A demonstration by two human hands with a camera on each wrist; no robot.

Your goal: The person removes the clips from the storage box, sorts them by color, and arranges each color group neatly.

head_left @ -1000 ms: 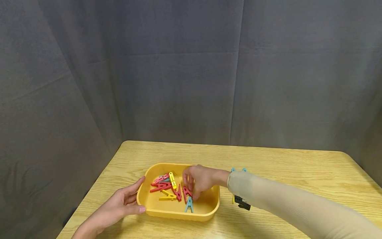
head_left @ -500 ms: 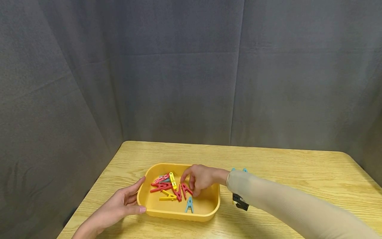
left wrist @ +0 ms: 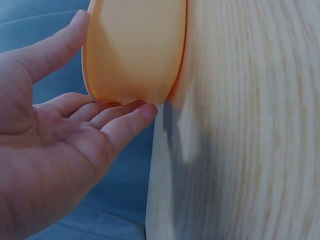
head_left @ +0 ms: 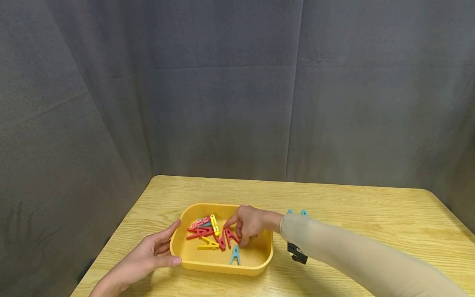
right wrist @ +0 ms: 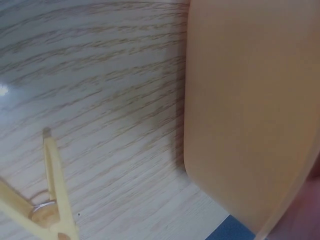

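A yellow-orange tray (head_left: 222, 269) sits on the wooden table and holds several clothespins, red, yellow and blue. My right hand (head_left: 249, 225) reaches into the tray from the right with curled fingers, pinching a red clothespin (head_left: 231, 236) near the middle. A blue clothespin (head_left: 235, 255) lies just in front of it, and a yellow clothespin (head_left: 208, 245) lies to the left. My left hand (head_left: 156, 251) rests with straight fingers against the tray's left wall. In the left wrist view the left hand (left wrist: 75, 140) touches the tray (left wrist: 135, 50) from outside, the thumb up by the rim.
Blue clothespins (head_left: 297, 212) lie on the table (head_left: 352, 214) just right of the tray, behind my right sleeve. In the right wrist view a yellow clothespin (right wrist: 50, 200) lies on the wood beside the tray's wall (right wrist: 250, 110). Grey cloth hangs behind the table.
My right hand has shifted a little toward the tray's far side, and the red clothespin at its fingers moved with it. The left hand has stayed put.
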